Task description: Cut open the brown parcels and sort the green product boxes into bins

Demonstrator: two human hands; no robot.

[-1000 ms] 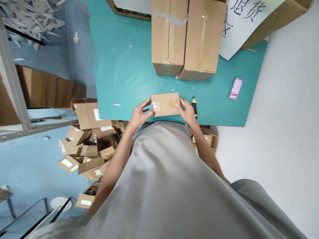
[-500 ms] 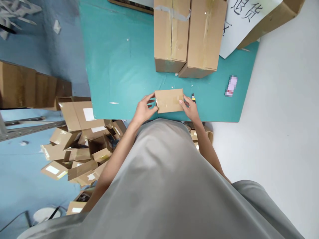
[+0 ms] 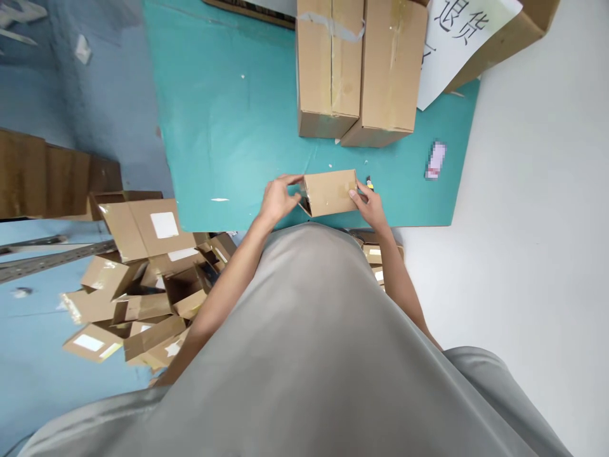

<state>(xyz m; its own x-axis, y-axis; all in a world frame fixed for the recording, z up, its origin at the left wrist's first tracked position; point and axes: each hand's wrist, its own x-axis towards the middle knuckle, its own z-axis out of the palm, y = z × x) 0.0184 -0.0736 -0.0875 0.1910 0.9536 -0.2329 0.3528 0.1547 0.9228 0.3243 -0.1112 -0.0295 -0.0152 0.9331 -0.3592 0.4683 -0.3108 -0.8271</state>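
A small cardboard box is held near the front edge of the teal table. My right hand grips its right end, thumb on top and fingers behind. At the left end my left hand has its fingers on the far flap edge and its thumb on the near one. That end stands partly open, with a dark gap; the contents cannot be made out. Just beyond my right hand lies a small black-and-yellow tool, perhaps a box cutter, partly hidden by the fingers.
Two large taped cartons stand at the back of the teal table. Beside them a white paper sheet with handwriting hangs over another box. A blurred pink item lies to the right. Opened boxes are heaped at lower left.
The box has shifted slightly right and turned, and its left end has come open under my left fingers. My right hand keeps its hold. The camera view has moved a little.
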